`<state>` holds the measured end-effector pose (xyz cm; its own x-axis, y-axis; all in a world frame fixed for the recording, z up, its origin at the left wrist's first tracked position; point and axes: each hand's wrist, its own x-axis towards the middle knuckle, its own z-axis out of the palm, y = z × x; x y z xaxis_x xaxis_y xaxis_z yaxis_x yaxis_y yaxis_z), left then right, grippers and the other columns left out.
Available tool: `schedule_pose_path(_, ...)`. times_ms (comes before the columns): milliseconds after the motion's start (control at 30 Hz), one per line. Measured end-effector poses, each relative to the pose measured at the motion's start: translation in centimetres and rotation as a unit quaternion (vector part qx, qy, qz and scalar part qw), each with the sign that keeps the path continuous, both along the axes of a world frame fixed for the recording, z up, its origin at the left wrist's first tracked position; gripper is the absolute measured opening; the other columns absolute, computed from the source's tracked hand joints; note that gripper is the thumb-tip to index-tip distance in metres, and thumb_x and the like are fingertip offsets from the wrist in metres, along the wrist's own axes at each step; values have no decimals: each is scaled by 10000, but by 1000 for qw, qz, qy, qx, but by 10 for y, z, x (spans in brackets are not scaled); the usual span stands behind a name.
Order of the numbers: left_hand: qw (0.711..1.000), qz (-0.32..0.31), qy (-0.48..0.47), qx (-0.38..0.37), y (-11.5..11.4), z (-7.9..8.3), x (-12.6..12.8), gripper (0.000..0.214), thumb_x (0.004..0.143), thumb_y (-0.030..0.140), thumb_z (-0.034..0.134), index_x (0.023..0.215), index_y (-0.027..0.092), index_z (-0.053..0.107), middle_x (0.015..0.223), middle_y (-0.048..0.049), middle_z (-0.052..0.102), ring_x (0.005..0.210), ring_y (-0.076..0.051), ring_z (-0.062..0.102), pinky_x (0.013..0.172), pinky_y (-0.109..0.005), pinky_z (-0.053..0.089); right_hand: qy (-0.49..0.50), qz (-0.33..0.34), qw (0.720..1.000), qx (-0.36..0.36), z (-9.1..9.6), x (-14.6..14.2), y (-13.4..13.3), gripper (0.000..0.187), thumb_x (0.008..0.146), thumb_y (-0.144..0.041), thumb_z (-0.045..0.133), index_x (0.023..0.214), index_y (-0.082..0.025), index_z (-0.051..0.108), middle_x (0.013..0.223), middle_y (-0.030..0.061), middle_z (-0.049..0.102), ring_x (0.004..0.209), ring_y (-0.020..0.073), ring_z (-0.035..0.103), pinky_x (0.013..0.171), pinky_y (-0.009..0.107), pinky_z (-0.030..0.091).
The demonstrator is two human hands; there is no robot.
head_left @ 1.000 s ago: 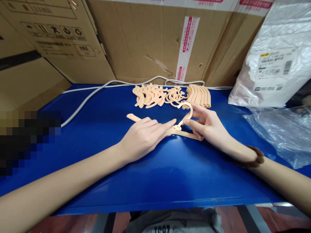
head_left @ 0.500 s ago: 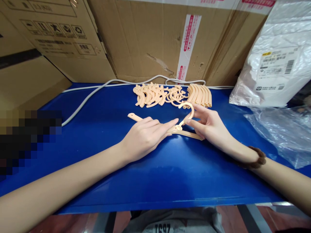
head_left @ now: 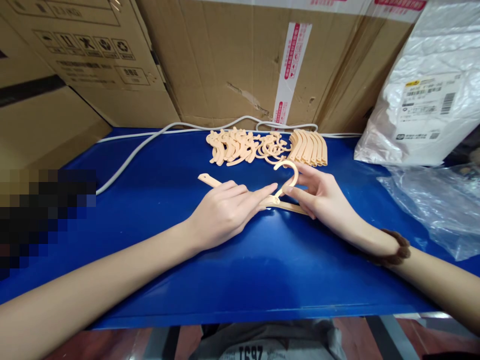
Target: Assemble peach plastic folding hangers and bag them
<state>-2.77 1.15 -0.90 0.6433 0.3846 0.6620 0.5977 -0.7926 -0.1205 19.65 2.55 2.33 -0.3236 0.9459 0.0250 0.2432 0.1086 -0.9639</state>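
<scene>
Low over the blue tabletop I hold a cream plastic clothes hanger [head_left: 287, 206], its two arms spread left and right. My left hand [head_left: 225, 212] is closed around the left arm, and its index finger points to the centre joint. The hanger's curved hook [head_left: 295, 175] rises from that joint, opening to the left. My right hand [head_left: 317, 192] pinches the hook between thumb and fingers, with its lower fingers beside the right arm of the hanger. My left palm and fingers hide part of the left arm.
Behind my hands lie a heap of loose cream hanger parts [head_left: 234, 145], several loose hooks [head_left: 272, 147] and a row of curved pieces [head_left: 309, 147]. A white cable [head_left: 129, 157] runs along cardboard boxes [head_left: 225, 60]. At right are a white parcel bag [head_left: 405, 135] and clear plastic [head_left: 431, 200].
The hook has shifted slightly down and left at the joint, with its base now seated closer on the hanger's centre. My right fingers moved slightly with it; my left hand stays nearly still.
</scene>
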Motion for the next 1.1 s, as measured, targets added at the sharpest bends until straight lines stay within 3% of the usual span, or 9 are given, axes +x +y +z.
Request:
schedule_pose_path(167,999,36,-13,-21,-2,3,0,307,1023,238,524,1274,94,629,803,-33,728,687,-166,622,638,-306,423,14,-2,1000,12,-1,-1,-1,496,862,-287,682,1327,-205,527,815,-16,662,390,35,371,314,204,312)
schedule_pose_path(300,994,54,-24,-97,-3,6,1,224,1003,239,529,1136,142,681,960,-51,746,815,-187,631,728,-313,466,12,18,999,41,-4,-1,-1,512,859,-308,694,1327,-206,513,860,-3,682,467,68,485,400,223,415)
schedule_pose_path(400,988,55,-26,-143,-5,9,1,196,990,231,517,1076,161,678,995,-47,729,860,-189,620,752,-312,474,-40,17,996,83,-7,2,1,486,868,-373,690,1290,-163,573,800,7,697,566,113,566,502,251,463)
schedule_pose_path(533,970,69,-63,-223,-6,14,0,155,969,230,520,1014,173,657,930,-35,708,857,-186,632,717,-304,480,-142,-5,979,143,-9,8,5,522,894,-473,659,1278,-120,628,703,6,691,592,138,565,561,274,445)
schedule_pose_path(633,906,69,-157,-387,-4,16,1,118,934,273,574,994,187,627,850,-9,685,775,-164,653,609,-262,478,-216,18,958,185,-8,12,6,418,923,-466,634,1219,-173,672,721,-8,692,574,123,548,566,269,409)
schedule_pose_path(767,736,15,-288,-612,4,17,2,207,882,362,655,928,179,571,760,-3,667,659,-153,658,469,-217,471,-322,53,885,333,-7,16,5,248,965,-380,597,1101,-197,696,818,23,700,692,148,586,639,280,417)
schedule_pose_path(833,681,-1,-316,-660,9,18,2,238,871,382,681,900,164,589,752,-16,683,639,-145,654,497,-230,511,-348,73,850,389,-6,16,3,237,985,-355,565,1092,-184,690,876,55,703,783,179,606,683,298,435)
schedule_pose_path(933,641,0,-343,-687,13,20,-2,243,885,384,689,889,145,651,777,-46,724,636,-132,664,599,-266,565,-373,105,822,416,-7,14,2,287,1003,-379,533,1106,-165,694,941,91,699,842,207,603,721,325,449)
schedule_pose_path(1100,606,15,-382,-698,14,17,-6,200,857,338,717,882,141,691,946,-108,764,759,-174,722,705,-322,597,-386,138,814,411,-10,13,3,381,1002,-452,519,1134,-150,709,1013,109,672,867,213,580,754,343,447)
